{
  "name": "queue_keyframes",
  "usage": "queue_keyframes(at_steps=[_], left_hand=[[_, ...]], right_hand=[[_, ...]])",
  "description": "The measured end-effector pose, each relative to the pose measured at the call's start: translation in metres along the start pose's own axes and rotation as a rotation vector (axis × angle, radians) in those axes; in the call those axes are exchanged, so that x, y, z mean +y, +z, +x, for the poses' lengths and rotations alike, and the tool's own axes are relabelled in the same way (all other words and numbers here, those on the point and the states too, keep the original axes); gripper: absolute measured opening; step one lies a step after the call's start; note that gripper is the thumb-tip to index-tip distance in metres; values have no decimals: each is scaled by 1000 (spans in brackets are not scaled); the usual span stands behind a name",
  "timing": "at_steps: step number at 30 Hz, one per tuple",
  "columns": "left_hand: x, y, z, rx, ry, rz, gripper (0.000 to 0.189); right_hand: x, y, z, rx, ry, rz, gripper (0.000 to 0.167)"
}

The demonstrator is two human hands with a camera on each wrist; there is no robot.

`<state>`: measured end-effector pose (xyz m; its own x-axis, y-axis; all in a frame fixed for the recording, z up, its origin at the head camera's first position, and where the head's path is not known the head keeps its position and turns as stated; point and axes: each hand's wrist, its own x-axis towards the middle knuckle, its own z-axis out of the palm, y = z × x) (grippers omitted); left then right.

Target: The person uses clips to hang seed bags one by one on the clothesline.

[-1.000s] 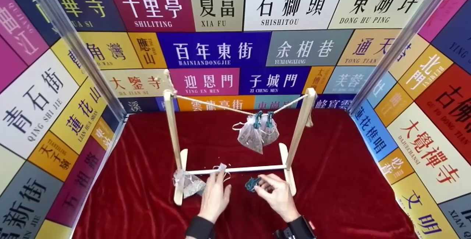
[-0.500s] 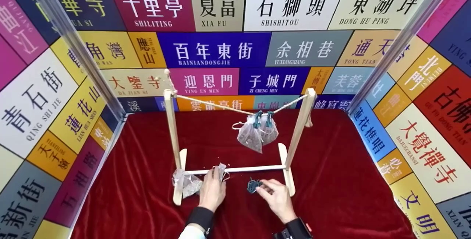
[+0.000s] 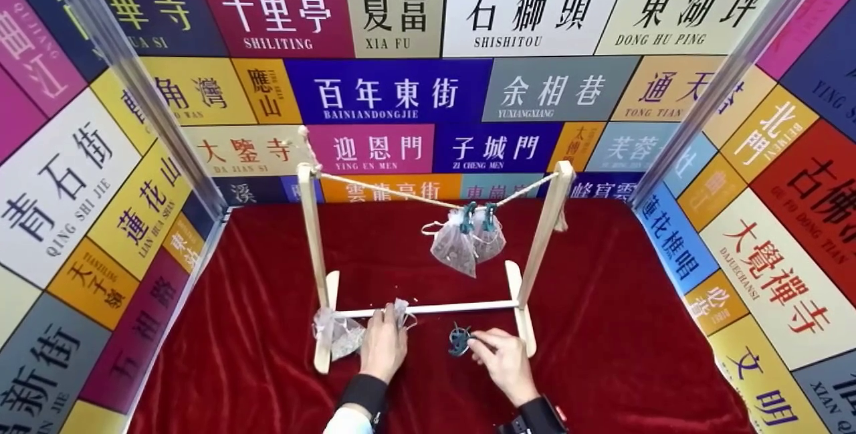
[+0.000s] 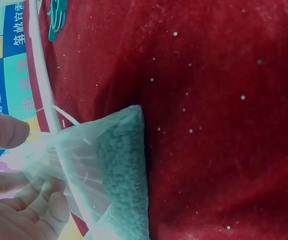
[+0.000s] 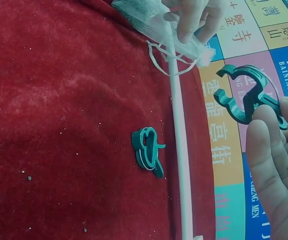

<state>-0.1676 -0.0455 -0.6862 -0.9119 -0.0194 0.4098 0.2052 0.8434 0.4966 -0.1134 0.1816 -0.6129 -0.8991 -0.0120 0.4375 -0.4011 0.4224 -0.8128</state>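
On the wrinkled dark red cloth [image 3: 602, 354], going by the head cam, there's a wooden stand [image 3: 312, 233] with a white crossbar [image 3: 461, 306] down low and a rope [image 3: 394, 192] sagging between its posts. A sheer pouch [image 3: 455, 253] hangs off the rope with another pouch [image 3: 492, 241] right beside it, both pegged up there. The left hand [image 3: 382, 347] is over the crossbar's left half, and the gathered top of a see-through bag [image 3: 401, 311] pokes out beside its fingers. More filled mesh [image 3: 346, 339] lies against the stand's left foot. The right hand [image 3: 505, 357] sits near the crossbar's other end.

Left wrist cam: the bag's pellet-filled end rests on the cloth, and its gauzy top runs to the hand. Thumb's apart from the bent fingers; honestly can't tell whether they're pinching the fabric or just touching it. Pale specks dot the cloth.

Right wrist cam: right hand has a solid pinch on a green clip [image 5: 254, 97], mouth gaping, held up off the cloth. A spare clip [image 5: 148, 148] lies just beside the crossbar. The left hand's up top at the bag, drawstring [image 5: 152, 56] looping loosely next to it.
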Motion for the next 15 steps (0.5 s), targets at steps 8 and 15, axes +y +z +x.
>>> queue_keyframes(at_steps=[8,15], left_hand=[[-2,-6,3,40,-31,-25,25],[-3,-23,-2,87,-39,-126,13]], right_hand=[[33,4,-4,-17,-54,12,12],[25,3,1,-10,-92,-18,14]])
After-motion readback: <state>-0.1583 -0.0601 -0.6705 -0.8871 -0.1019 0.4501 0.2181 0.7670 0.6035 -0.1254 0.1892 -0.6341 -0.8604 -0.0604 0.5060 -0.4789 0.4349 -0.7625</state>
